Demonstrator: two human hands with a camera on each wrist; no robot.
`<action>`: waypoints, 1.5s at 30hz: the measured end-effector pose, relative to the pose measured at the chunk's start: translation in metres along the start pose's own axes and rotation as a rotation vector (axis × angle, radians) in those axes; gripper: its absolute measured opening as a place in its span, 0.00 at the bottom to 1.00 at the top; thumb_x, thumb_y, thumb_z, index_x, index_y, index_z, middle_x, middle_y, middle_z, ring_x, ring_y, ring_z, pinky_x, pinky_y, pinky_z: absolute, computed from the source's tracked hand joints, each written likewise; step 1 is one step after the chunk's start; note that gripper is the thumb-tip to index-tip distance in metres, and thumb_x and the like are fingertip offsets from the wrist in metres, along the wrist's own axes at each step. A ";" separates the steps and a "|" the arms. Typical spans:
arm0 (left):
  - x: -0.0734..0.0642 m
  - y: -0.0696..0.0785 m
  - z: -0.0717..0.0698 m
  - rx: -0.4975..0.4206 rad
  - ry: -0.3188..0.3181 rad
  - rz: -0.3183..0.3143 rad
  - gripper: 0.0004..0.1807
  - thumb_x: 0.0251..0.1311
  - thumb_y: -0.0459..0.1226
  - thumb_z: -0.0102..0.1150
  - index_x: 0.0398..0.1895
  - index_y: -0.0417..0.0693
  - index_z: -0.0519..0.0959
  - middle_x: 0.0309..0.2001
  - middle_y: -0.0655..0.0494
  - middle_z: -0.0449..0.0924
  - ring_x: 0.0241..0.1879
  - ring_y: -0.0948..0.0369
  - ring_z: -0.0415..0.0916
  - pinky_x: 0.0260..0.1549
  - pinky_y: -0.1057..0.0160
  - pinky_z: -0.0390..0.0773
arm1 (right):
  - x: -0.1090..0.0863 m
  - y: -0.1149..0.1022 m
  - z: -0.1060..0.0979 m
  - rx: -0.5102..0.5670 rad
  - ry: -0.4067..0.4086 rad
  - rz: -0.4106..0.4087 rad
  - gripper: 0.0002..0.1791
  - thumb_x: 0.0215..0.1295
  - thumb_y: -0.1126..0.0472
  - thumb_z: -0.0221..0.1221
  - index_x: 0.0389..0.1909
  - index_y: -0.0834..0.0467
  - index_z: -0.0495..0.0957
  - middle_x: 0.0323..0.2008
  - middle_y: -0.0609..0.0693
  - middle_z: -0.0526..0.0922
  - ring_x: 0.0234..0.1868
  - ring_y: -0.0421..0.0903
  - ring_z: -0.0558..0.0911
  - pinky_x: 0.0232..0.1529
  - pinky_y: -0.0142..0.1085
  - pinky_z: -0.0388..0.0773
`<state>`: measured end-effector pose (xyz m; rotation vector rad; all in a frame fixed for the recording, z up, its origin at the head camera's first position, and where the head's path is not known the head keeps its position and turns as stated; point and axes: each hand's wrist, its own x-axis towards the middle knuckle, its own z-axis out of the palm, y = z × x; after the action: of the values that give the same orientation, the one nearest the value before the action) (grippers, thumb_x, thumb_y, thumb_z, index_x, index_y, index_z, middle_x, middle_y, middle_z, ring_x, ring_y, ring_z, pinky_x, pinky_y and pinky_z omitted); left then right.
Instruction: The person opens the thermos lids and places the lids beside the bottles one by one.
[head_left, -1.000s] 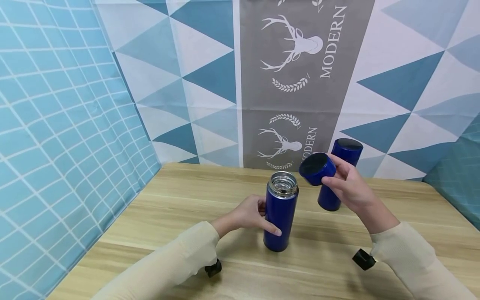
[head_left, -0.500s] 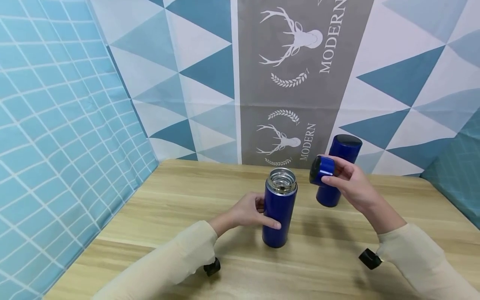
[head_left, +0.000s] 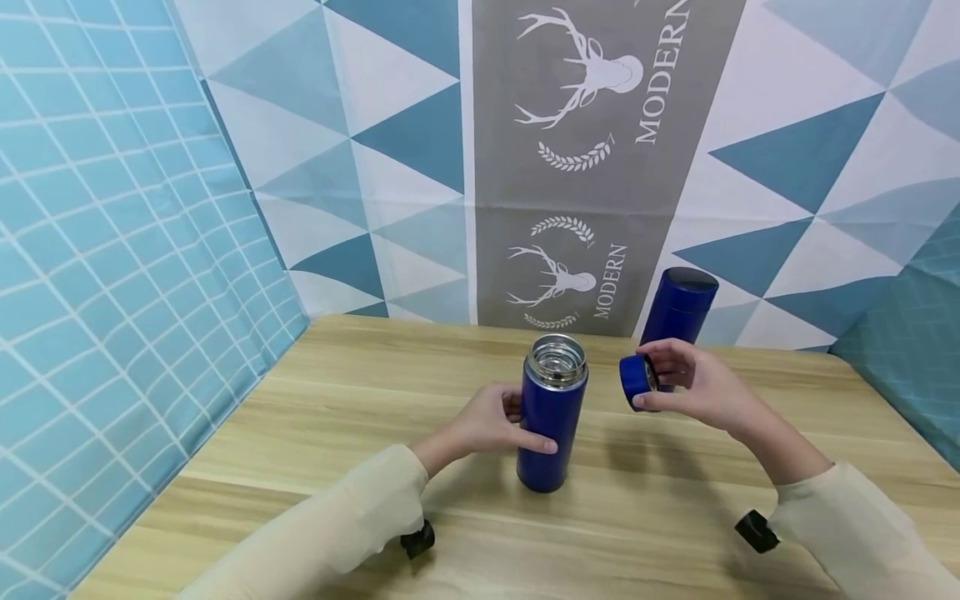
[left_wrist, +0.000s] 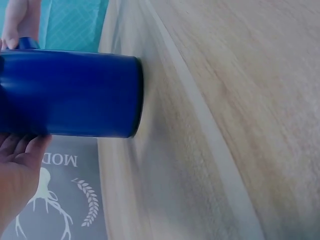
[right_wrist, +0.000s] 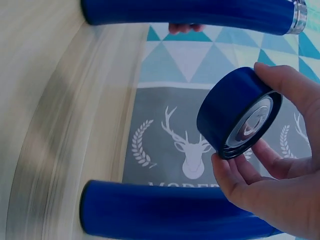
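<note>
An open blue thermos flask [head_left: 551, 425] with a bare steel mouth is near the middle of the table, upright or nearly so. My left hand [head_left: 487, 421] grips its side, thumb across the front. Whether its base touches the wood is hard to tell. To the right, my right hand [head_left: 697, 387] pinches the flask's blue lid [head_left: 637, 382] by the rim, above the table. In the right wrist view the lid [right_wrist: 235, 112] is turned sideways, its silvery inner side facing the palm. Behind that hand stands a second, capped blue flask [head_left: 678, 308], partly hidden.
The wooden table [head_left: 337, 392] reaches back to a patterned wall covering [head_left: 420, 200] with triangles and deer heads. Blue tiled-print sheeting [head_left: 112, 250] rises at the left, and a teal sheet [head_left: 907, 333] hangs at the right.
My right hand has lowered and turned the lid over, so the black top no longer faces the head camera. My left hand keeps its grip on the open flask.
</note>
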<state>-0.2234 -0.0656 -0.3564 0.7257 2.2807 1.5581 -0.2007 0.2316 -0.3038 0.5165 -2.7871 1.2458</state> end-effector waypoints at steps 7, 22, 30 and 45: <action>-0.001 0.002 -0.007 0.010 0.016 -0.016 0.29 0.41 0.36 0.77 0.51 0.44 0.80 0.48 0.50 0.85 0.46 0.61 0.83 0.52 0.62 0.81 | -0.003 0.008 -0.001 -0.131 0.010 0.001 0.34 0.51 0.54 0.71 0.57 0.64 0.71 0.50 0.63 0.80 0.50 0.57 0.80 0.53 0.53 0.79; -0.009 0.009 -0.039 0.035 0.105 -0.067 0.27 0.43 0.41 0.76 0.49 0.45 0.80 0.46 0.51 0.85 0.44 0.64 0.81 0.51 0.62 0.81 | -0.009 0.026 0.004 -0.305 -0.015 -0.129 0.33 0.44 0.53 0.75 0.51 0.63 0.76 0.43 0.56 0.83 0.44 0.52 0.81 0.41 0.36 0.82; -0.011 0.003 -0.059 0.058 0.158 -0.075 0.28 0.39 0.42 0.78 0.48 0.47 0.81 0.47 0.53 0.85 0.45 0.63 0.82 0.52 0.60 0.80 | -0.010 0.033 0.004 -0.359 -0.023 -0.150 0.33 0.42 0.53 0.75 0.48 0.63 0.77 0.41 0.55 0.84 0.41 0.50 0.81 0.37 0.37 0.80; -0.019 -0.010 -0.095 0.087 0.234 -0.064 0.31 0.42 0.42 0.77 0.53 0.47 0.79 0.51 0.47 0.84 0.49 0.55 0.82 0.52 0.55 0.81 | -0.019 0.045 0.004 -0.425 -0.092 -0.098 0.33 0.41 0.50 0.75 0.48 0.63 0.77 0.40 0.52 0.83 0.39 0.45 0.79 0.34 0.35 0.77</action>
<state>-0.2574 -0.1528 -0.3308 0.5086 2.5259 1.5970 -0.1967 0.2625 -0.3423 0.6759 -2.9353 0.5959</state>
